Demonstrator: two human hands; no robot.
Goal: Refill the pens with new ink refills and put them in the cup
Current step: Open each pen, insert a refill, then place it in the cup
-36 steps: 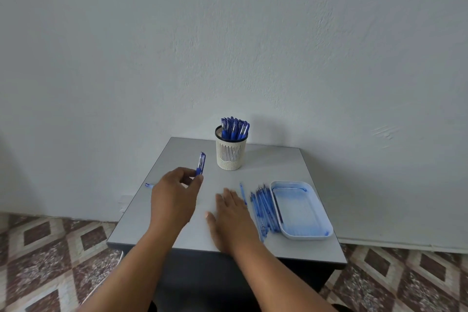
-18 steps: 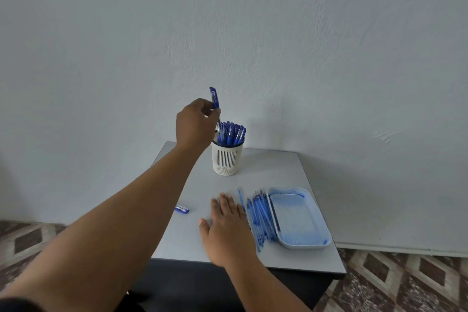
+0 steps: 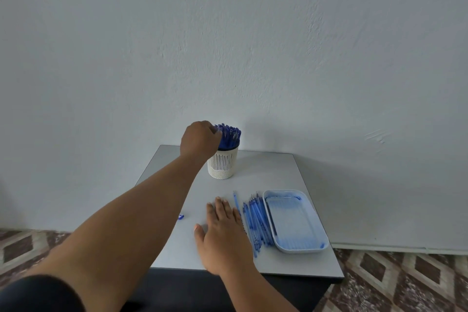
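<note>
Left hand (image 3: 200, 140) curled at the pens (image 3: 228, 134) in the cup (image 3: 222, 163) — grip unclear; right hand (image 3: 224, 230) spread flat on the bench (image 3: 268, 172), refills (image 3: 257, 223) just beside.

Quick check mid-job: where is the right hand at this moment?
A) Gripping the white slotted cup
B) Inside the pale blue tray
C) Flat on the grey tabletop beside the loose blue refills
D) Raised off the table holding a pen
C: the right hand lies fingers straight on the grey tabletop, left of the loose blue refills, outside the pale blue plastic tray.
</note>
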